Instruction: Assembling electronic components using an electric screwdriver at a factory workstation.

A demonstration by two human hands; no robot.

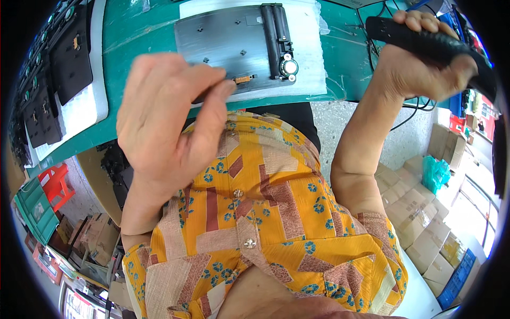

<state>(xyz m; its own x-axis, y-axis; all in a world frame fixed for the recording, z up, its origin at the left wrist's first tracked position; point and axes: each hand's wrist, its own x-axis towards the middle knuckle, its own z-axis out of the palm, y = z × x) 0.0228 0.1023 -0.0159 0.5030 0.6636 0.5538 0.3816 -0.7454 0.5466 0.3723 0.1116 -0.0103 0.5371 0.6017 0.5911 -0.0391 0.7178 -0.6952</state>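
A black plastic panel (223,45) lies on a white foam sheet (308,48) at the table's near edge. Along its right side runs a thick ribbed bar, with a round silver piece (289,67) at the near end. Beside the panel's near edge, my left hand (167,109) has thumb and forefinger pinched together, close to a small copper-coloured strip (244,80). Whatever those fingertips hold, if anything, is too small to see. Raised at the right, my right hand (425,69) wraps round a long black rounded object (404,38), whose exact kind I cannot tell.
More black panels (71,58) lie on white foam at the left of the green table (135,26). Black cables (372,50) hang at the right. Cardboard boxes (419,223) and a green plastic bag (435,173) are on the right-hand floor; a red stool (56,186) stands lower left.
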